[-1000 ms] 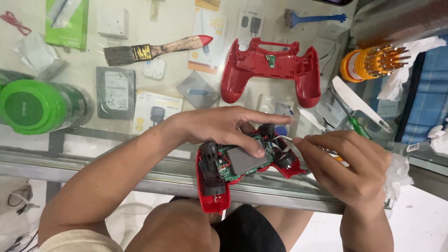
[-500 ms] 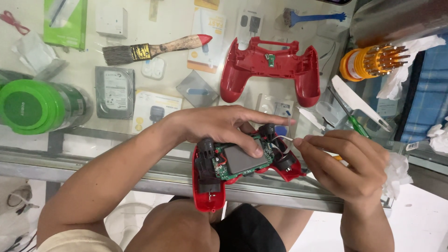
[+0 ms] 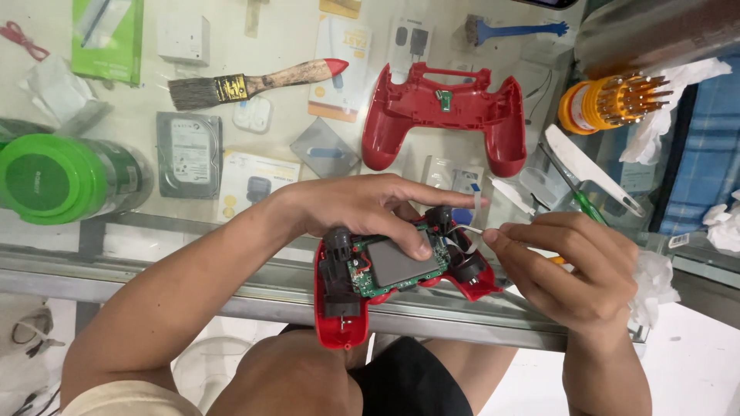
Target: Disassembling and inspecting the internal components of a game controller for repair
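My left hand (image 3: 362, 208) grips an opened red game controller (image 3: 339, 316) from above, with fingers pressing on its grey battery and green circuit board (image 3: 397, 266). The controller sits over the front edge of the glass counter. My right hand (image 3: 574, 266) is closed on a thin tool with an orange handle, and its tip meets the white ribbon cable (image 3: 466, 229) at the controller's right side. The controller's detached red back shell (image 3: 447, 115) lies on the counter farther away.
A paintbrush (image 3: 247, 81), a hard drive (image 3: 189, 154), a green-lidded jar (image 3: 54, 177), small packaged items, a blue plastic tool (image 3: 520, 31), an orange screwdriver bit set (image 3: 605, 104), white tweezers (image 3: 590, 169) and crumpled tissue (image 3: 655, 281) lie on the glass counter (image 3: 231, 270).
The controller shifted slightly left and down in my left hand. My right hand moved its tool tip closer to the ribbon cable.
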